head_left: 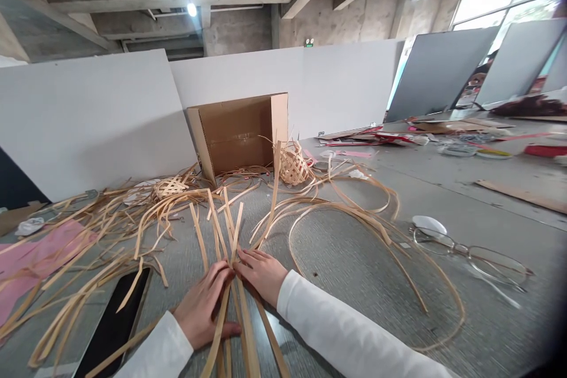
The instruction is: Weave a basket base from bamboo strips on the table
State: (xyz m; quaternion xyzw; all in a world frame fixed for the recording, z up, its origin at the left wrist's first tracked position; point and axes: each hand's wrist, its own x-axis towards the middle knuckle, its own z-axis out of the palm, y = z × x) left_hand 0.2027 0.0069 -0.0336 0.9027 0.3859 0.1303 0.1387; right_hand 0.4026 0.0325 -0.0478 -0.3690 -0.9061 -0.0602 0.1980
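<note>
Flat tan bamboo strips (249, 331) run away from me across the grey table and cross at a point between my hands. My left hand (204, 305) is curled over the strips from the left, fingertips at the crossing and thumb lower down against them. From the right, my right hand (261, 271) pinches the same crossing, its fingers nearly meeting the left ones. Beyond the hands, the far strip ends fan out and stick up. The fingers hide just how the strips overlap.
Loose strips spread left and right. A woven ball-shaped piece (293, 164) stands by an open cardboard box (239, 139); another woven piece (173, 185) lies left. A black phone (116, 313), pink sheet (42, 260), eyeglasses (469, 254) and white oval object (429, 225) lie around. Grey partitions (336, 82) stand behind.
</note>
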